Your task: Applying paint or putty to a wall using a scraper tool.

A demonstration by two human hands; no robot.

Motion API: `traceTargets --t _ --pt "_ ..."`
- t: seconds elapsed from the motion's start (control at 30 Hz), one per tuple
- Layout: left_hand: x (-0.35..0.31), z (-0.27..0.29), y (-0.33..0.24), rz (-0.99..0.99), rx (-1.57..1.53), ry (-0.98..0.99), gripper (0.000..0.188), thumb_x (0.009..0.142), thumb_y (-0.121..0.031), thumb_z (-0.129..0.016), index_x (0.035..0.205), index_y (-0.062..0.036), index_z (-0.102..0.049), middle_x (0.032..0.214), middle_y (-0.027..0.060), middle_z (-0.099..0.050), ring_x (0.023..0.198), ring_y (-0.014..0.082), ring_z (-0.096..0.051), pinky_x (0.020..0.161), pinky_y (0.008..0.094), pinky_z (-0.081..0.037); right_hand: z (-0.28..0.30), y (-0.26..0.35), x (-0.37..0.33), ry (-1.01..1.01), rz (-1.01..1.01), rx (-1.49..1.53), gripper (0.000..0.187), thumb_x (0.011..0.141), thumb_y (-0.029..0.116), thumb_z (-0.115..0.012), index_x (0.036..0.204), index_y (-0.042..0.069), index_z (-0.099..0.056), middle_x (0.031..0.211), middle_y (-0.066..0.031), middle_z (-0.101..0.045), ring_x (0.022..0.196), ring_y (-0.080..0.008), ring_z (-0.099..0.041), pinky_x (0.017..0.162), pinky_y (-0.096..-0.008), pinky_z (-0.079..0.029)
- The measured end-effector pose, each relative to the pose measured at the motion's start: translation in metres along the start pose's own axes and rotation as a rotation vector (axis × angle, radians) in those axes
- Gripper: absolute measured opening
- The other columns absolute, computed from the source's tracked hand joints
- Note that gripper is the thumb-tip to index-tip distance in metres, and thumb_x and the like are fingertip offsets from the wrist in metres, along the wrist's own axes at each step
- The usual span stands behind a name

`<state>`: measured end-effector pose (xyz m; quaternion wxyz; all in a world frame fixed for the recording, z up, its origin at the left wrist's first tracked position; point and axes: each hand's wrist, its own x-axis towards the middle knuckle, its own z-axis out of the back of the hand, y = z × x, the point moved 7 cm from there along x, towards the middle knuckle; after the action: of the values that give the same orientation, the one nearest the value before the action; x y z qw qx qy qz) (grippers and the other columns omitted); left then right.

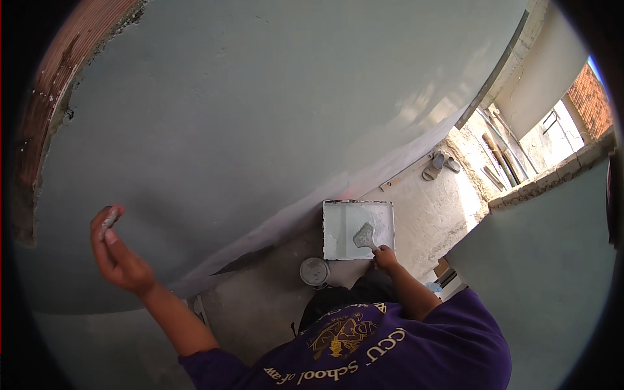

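My left hand [125,257] is raised at the left, close to the grey-green wall [260,110]. Its fingers curl around a small whitish-grey piece [109,221], pinched against the thumb; what that piece is made of I cannot tell. Lower right of centre, my right hand [385,257] grips the handle of a putty knife [365,236]. Grey paste coats its broad blade, which is over a square, dark-rimmed tray [326,227] smeared with pale paste. Beside the tray's near left corner stands a round bucket [314,272] with grey residue.
A reddish wooden frame [55,84] borders the wall at the far left. Sandals [437,166] lie on the concrete floor [416,195] beside a long straight bar [406,172]. Poles [500,156] lie past the doorway. Another wall [546,260] rises at the right.
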<state>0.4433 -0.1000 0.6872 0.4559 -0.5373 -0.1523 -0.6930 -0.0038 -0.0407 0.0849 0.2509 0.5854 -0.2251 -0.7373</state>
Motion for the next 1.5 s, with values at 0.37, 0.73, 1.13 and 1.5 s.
traceTargets --t 0.37,0.73,1.13,1.5 --pt "-0.001 -0.061 -0.014 -0.078 0.002 0.226 0.029 0.092 -0.009 -0.035 0.107 0.0087 -0.053 0.110 0.0192 -0.054 0.104 0.0281 -0.052 0.091 0.0393 -0.040 -0.040 0.014 0.006 -0.212 0.164 -0.400 0.031 0.079 0.025 -0.058 0.100 0.002 -0.060 0.094 -0.0228 -0.063 0.087 -0.0383 -0.062 0.078 -0.0455 -0.048" --pt "-0.413 -0.130 0.037 1.103 -0.063 1.244 0.025 0.088 -0.014 -0.054 0.110 -0.0025 -0.055 0.102 0.0095 -0.061 0.092 0.0202 -0.059 0.078 0.0330 -0.047 -0.094 0.074 0.094 -0.130 0.135 -0.534 0.022 0.078 0.014 -0.048 0.092 0.003 -0.061 0.091 -0.0215 -0.064 0.085 -0.0371 -0.063 0.075 -0.0455 -0.050" --pt "-0.555 -0.004 0.105 1.622 -0.003 1.190 0.031 0.089 -0.021 -0.052 0.112 0.0001 -0.052 0.095 0.0110 -0.063 0.079 0.0191 -0.060 0.071 0.0308 -0.048 -0.096 0.036 0.097 -0.129 0.063 -0.549 0.025 0.077 0.016 -0.049 0.090 0.003 -0.064 0.092 -0.0215 -0.065 0.087 -0.0375 -0.063 0.077 -0.0448 -0.050" --pt "-0.544 -0.042 0.219 1.459 -0.182 1.344 0.029 0.090 -0.021 -0.050 0.113 -0.0040 -0.051 0.093 0.0052 -0.063 0.072 0.0130 -0.058 0.053 0.0252 -0.043 -0.066 0.002 0.038 -0.407 -0.120 -0.413 0.028 0.075 0.018 -0.050 0.092 0.003 -0.065 0.095 -0.0223 -0.064 0.090 -0.0374 -0.063 0.079 -0.0439 -0.050"
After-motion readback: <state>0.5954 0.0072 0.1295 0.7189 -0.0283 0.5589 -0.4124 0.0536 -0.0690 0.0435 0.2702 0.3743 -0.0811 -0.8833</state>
